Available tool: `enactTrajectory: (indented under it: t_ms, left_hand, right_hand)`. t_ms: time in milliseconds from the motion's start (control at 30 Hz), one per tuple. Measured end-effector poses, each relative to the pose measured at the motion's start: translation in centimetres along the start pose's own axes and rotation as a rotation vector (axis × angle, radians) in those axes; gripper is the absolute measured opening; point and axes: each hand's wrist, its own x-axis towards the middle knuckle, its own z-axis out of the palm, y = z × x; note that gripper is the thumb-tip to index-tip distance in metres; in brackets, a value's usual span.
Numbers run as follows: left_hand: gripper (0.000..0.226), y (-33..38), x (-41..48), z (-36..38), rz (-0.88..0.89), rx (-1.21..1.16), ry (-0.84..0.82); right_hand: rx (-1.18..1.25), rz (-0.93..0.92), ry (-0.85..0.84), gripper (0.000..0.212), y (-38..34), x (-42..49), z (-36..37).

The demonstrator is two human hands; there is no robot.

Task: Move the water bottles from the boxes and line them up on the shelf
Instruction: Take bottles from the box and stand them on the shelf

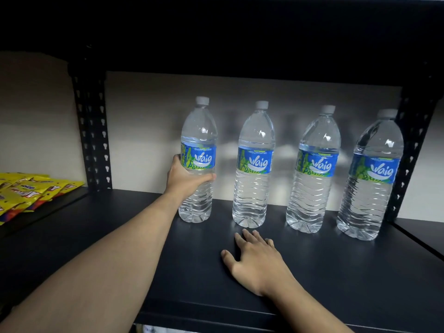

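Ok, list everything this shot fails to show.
In the head view:
- The boxes: out of frame altogether.
- The left hand: fingers mostly hidden behind the leftmost bottle.
- The yellow snack packets: cut off by the left edge, print blurred.
- The labels: small print too small to read.
- Below the shelf: cut off by the bottom edge.

Four water bottles [198, 200] [254, 164] [314, 169] [372, 174], two hands [185, 179] [257, 263], one shelf [336, 272].

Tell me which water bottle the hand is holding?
The leftmost bottle of the four: the left hand grips it around its middle, at the blue label. It alone is gripped.
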Motion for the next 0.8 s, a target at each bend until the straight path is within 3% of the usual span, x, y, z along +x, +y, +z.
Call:
enactTrajectory:
  t_ms: [300,400,533,667,800]
  left_hand:
    - [0.09,-1.6,-1.8,-0.8,-0.062,0.066,-0.188]
    - [0.087,-4.2,-3.7,-0.5,-0.103,0.17,-0.133]
    - [0.093,-4.9,-3.8,-0.4,-0.125,0.109,-0.134]
    - [0.074,-5.3,-4.2,-0.6,-0.135,0.075,-0.161]
    - [0.074,-5.3,-4.4,-0.5,-0.152,0.093,-0.223]
  right_hand:
    - [0.017,0.005,0.003,0.072,0.1,-0.1,0.0]
    - [0.03,0.006,0.012,0.072,0.0,-0.2,-0.2]
    - [0.054,0.011,0.023,0.071,0.0,-0.2,-0.2]
    - [0.052,0.016,0.021,0.072,0.0,-0.2,-0.2]
    - [0.06,0.025,0.022,0.075,0.0,-0.1,-0.2]
